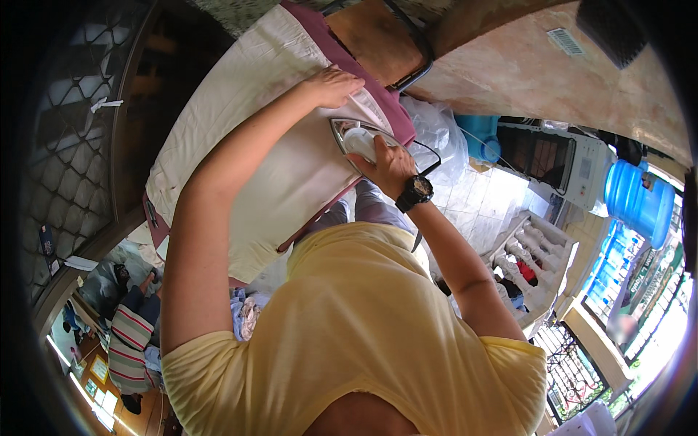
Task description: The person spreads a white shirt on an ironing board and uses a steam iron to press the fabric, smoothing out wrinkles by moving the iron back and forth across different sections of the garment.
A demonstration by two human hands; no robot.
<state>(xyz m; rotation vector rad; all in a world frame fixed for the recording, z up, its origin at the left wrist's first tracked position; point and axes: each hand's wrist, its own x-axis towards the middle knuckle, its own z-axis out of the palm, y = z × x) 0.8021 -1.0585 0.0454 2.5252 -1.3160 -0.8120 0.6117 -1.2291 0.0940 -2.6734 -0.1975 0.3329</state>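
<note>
My right hand is wrapped round the handle of a white clothes iron, a black watch on its wrist. The iron rests on pale cream cloth near the right end of the ironing surface, its dark cord looping off to the right. Farther up, my left hand lies across the cloth with its fingers closed at a folded strip of white fabric, just beyond the iron. A maroon cloth shows along the far and right edges beneath the cream one.
A brown-seated chair stands against the far edge. To the right are a clear plastic bag, blue water containers and a white rack with clothes. A person in a striped shirt is at lower left, beside a lattice door.
</note>
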